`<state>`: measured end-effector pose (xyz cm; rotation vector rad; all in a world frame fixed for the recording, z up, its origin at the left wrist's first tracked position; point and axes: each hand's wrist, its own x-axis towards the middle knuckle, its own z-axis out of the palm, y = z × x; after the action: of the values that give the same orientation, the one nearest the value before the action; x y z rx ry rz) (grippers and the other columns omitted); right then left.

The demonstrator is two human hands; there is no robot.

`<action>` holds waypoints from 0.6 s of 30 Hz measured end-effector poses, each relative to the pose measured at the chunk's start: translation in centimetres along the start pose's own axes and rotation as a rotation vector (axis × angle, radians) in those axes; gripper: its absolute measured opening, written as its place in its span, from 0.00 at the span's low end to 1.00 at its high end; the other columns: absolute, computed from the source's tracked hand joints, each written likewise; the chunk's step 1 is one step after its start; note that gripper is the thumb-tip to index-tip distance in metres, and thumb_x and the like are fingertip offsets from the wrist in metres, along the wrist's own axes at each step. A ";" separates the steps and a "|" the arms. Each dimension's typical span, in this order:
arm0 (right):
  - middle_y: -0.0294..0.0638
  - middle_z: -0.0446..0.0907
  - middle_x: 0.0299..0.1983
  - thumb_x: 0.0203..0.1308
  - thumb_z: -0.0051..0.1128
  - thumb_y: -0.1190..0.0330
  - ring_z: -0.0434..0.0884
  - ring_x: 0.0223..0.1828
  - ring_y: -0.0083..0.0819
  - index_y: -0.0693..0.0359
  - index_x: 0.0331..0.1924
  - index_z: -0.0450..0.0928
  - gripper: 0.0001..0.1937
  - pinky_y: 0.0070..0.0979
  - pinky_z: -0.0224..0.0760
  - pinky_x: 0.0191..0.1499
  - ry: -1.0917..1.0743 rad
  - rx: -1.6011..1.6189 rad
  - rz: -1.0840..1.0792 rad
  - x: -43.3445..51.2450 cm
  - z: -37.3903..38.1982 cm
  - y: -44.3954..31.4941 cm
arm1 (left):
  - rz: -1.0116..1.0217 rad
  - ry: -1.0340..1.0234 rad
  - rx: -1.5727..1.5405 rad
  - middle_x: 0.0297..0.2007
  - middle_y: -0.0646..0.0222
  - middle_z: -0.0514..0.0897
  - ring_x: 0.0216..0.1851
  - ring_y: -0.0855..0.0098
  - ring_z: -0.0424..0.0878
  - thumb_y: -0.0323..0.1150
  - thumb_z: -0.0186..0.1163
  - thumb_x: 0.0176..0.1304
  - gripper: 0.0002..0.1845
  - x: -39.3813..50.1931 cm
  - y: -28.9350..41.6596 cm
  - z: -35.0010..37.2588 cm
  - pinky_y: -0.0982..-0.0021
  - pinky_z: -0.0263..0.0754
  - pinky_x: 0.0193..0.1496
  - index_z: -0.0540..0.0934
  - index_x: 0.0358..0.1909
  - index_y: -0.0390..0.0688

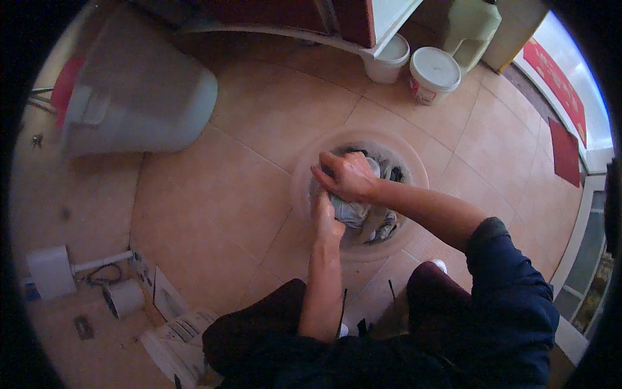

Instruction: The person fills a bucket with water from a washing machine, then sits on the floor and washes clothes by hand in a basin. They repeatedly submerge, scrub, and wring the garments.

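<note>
A round pinkish plastic basin (415, 167) stands on the tiled floor before me, with wet cloth items (352, 214) and cloudy, sudsy-looking water in it. Over the basin's left part, my left hand (329, 219) reaches up along its inner side, the fingers largely hidden. My right hand (349, 176) lies across just above it, fingers bent and the back of the hand wet. Both hands touch or nearly touch near the grey cloth. Whether either one grips cloth is hidden. Striped and dark cloth shows at the basin's right side.
A large translucent plastic bin (146, 97) stands at the upper left. Two lidded white tubs (436, 68) and a plastic jug (471, 34) are beyond the basin, beside a red-fronted cabinet (357, 24). Pipes (102, 262) run at the lower left. My knees are on the near side.
</note>
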<state>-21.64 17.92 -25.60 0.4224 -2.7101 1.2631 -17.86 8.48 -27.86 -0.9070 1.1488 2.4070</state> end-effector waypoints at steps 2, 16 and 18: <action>0.51 0.75 0.23 0.53 0.49 0.54 0.76 0.27 0.49 0.61 0.27 0.73 0.17 0.41 0.67 0.29 -0.164 0.092 -0.012 -0.2 -0.9 1.1 | 0.204 -0.016 0.094 0.42 0.66 0.75 0.44 0.72 0.72 0.46 0.46 0.63 0.22 0.4 1.2 -0.3 0.72 0.67 0.46 0.72 0.46 0.36; 0.35 0.75 0.33 0.53 0.54 0.65 0.74 0.34 0.26 0.62 0.37 0.75 0.11 0.26 0.68 0.38 -0.046 0.619 0.334 0.0 -4.9 2.0 | 0.150 -0.223 -0.087 0.34 0.73 0.78 0.35 0.72 0.74 0.50 0.52 0.57 0.21 1.6 -1.0 -3.2 0.69 0.68 0.41 0.76 0.38 0.40; 0.47 0.76 0.32 0.47 0.58 0.63 0.77 0.35 0.40 0.62 0.37 0.75 0.15 0.32 0.69 0.39 -0.139 0.238 0.142 -2.9 -2.5 -1.5 | -0.007 -0.334 -0.253 0.38 0.73 0.76 0.39 0.72 0.74 0.49 0.53 0.57 0.19 1.5 -1.0 -3.6 0.67 0.67 0.46 0.75 0.40 0.44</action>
<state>-18.44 19.49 -23.58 0.3588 -2.7544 1.6637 -16.94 6.32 -31.16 -0.5425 0.7311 2.6094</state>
